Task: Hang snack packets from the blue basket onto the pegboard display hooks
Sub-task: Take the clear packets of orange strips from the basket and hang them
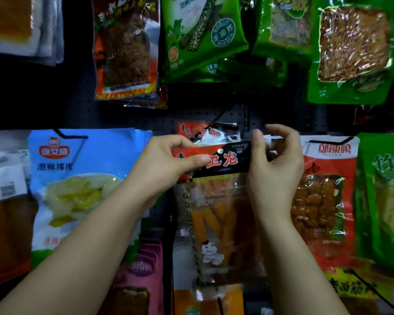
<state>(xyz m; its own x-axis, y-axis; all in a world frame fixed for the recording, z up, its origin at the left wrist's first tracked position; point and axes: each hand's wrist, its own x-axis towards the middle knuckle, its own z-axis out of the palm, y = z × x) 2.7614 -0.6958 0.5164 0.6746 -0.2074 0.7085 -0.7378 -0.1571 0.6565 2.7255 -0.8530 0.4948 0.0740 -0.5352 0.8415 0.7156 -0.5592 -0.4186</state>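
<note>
- Both hands on one red-black packet (pixel 216 178), held up against the pegboard (pixel 232 114).
- Left hand (pixel 166 164) pinching its top-left corner.
- Right hand (pixel 273 164) gripping the top-right edge (forefinger raised).

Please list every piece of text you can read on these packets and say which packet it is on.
"卫龙": red-and-black packet held by left hand and right hand.
"泡椒猪皮": blue packet.
"非油炸": green seaweed packet.
"重庆": packet behind on the hook.
Remaining print: too blurred or small.
</note>
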